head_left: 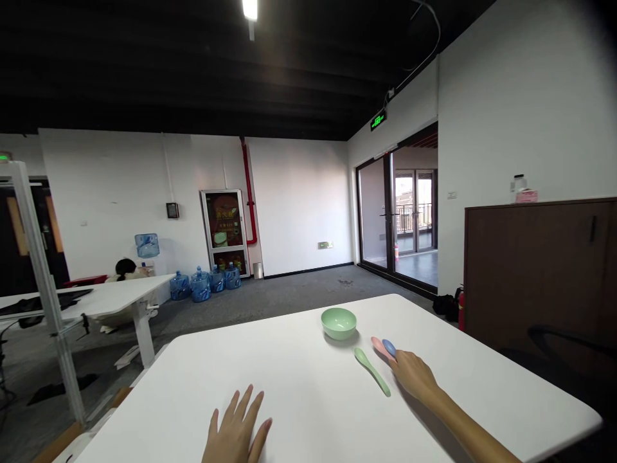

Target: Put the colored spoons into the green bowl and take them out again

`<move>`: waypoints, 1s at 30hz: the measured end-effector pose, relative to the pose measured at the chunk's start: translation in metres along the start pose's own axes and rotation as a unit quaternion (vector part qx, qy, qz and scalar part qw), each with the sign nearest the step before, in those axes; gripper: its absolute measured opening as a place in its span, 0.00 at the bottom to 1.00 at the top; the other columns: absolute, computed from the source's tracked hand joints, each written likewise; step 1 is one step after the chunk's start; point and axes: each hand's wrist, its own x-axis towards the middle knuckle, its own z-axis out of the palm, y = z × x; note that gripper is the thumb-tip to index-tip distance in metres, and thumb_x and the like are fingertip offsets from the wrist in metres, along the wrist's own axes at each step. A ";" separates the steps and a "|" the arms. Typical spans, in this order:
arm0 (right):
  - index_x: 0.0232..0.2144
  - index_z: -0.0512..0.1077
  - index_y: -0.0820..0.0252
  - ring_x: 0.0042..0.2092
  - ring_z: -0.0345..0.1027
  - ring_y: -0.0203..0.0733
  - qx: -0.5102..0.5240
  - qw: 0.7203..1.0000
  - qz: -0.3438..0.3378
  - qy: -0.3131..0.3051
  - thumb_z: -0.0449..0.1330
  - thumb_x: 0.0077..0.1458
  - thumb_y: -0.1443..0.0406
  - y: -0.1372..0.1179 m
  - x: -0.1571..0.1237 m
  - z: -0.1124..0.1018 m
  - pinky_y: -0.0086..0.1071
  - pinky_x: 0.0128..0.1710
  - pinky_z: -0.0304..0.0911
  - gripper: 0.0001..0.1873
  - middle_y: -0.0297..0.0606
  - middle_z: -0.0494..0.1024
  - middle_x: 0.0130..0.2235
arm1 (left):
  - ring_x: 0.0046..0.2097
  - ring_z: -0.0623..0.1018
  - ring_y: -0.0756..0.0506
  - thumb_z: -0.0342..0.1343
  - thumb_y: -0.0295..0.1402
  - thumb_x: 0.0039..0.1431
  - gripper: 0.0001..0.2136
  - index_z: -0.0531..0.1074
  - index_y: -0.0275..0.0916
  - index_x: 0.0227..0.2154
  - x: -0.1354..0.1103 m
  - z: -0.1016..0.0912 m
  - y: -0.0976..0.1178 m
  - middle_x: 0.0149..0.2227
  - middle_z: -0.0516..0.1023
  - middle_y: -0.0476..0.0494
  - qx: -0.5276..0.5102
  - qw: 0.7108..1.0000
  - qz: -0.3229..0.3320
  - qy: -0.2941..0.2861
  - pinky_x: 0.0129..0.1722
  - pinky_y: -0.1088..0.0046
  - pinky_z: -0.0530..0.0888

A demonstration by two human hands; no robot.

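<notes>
The left hand (pixel 235 429) lies open on the white table (pixel 299 392), fingers spread and holding nothing, well apart from everything else. Further right, a mint-green bowl (pixel 339 323) stands with no spoon in it, and a mint-green spoon (pixel 372 373) lies flat near it. The right hand (pixel 413 376) curls over a pink spoon (pixel 379 346) and a blue spoon (pixel 389 348) — gripping or merely covering them, I cannot tell.

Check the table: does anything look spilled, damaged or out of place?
Nothing stands out. The green bowl sits upright, the green spoon lies flat on the white table, and the pink spoon and blue spoon lie together at the right hand.
</notes>
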 end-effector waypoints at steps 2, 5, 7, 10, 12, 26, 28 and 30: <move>0.66 0.69 0.40 0.33 0.75 0.48 0.002 0.999 -0.008 -0.035 0.50 0.59 0.66 0.001 0.000 0.000 0.33 0.34 0.55 0.35 0.39 0.80 0.31 | 0.71 0.66 0.33 0.45 0.42 0.70 0.24 0.67 0.54 0.66 0.000 0.001 -0.001 0.70 0.69 0.45 0.004 1.000 0.001 0.000 0.66 0.43 0.68; 0.65 0.71 0.43 0.34 0.75 0.50 -0.005 0.999 -0.006 -0.052 0.48 0.58 0.67 0.001 0.000 -0.001 0.34 0.34 0.55 0.35 0.42 0.81 0.33 | 0.71 0.66 0.34 0.44 0.43 0.71 0.24 0.66 0.54 0.67 0.000 0.000 -0.001 0.71 0.68 0.45 0.007 1.000 0.004 -0.004 0.66 0.43 0.68; 0.66 0.70 0.43 0.34 0.75 0.49 -0.018 0.998 -0.011 -0.056 0.47 0.58 0.69 0.001 0.000 -0.001 0.34 0.34 0.55 0.36 0.43 0.81 0.34 | 0.72 0.65 0.34 0.43 0.43 0.71 0.24 0.66 0.53 0.67 0.000 -0.001 0.000 0.71 0.67 0.45 0.006 1.000 0.006 -0.009 0.67 0.42 0.68; 0.63 0.74 0.46 0.33 0.74 0.48 -0.028 0.998 0.000 -0.062 0.47 0.59 0.69 0.001 -0.002 0.000 0.34 0.33 0.54 0.34 0.43 0.81 0.34 | 0.72 0.65 0.33 0.42 0.43 0.71 0.24 0.66 0.52 0.67 0.001 -0.002 0.000 0.71 0.67 0.45 0.000 1.000 0.006 -0.012 0.67 0.41 0.67; 0.59 0.77 0.49 0.32 0.73 0.47 -0.028 0.998 0.013 -0.063 0.48 0.59 0.69 0.000 -0.002 0.001 0.34 0.33 0.54 0.31 0.45 0.81 0.34 | 0.72 0.65 0.32 0.43 0.42 0.71 0.24 0.66 0.52 0.67 0.001 -0.003 0.000 0.71 0.67 0.44 -0.003 1.000 0.006 -0.009 0.66 0.40 0.67; 0.64 0.72 0.45 0.33 0.73 0.45 -0.026 0.998 0.007 -0.060 0.51 0.60 0.65 -0.002 -0.005 -0.002 0.34 0.36 0.54 0.32 0.40 0.77 0.31 | 0.72 0.65 0.33 0.43 0.43 0.71 0.24 0.66 0.52 0.67 0.001 0.000 -0.002 0.71 0.67 0.45 0.002 1.000 0.007 -0.007 0.66 0.41 0.68; 0.57 0.78 0.49 0.35 0.75 0.48 -0.025 0.998 0.020 -0.052 0.52 0.63 0.60 -0.004 -0.004 -0.005 0.34 0.37 0.57 0.24 0.43 0.80 0.32 | 0.72 0.65 0.32 0.43 0.43 0.71 0.25 0.66 0.51 0.67 0.001 0.000 -0.002 0.71 0.66 0.44 0.003 1.000 0.008 -0.012 0.66 0.40 0.67; 0.47 0.82 0.55 0.37 0.76 0.50 -0.032 0.998 0.035 -0.041 0.50 0.66 0.55 -0.004 -0.001 -0.009 0.35 0.37 0.59 0.23 0.47 0.81 0.35 | 0.72 0.65 0.32 0.42 0.43 0.71 0.25 0.66 0.51 0.67 0.001 0.002 -0.002 0.71 0.66 0.44 0.003 1.000 0.008 -0.013 0.66 0.39 0.67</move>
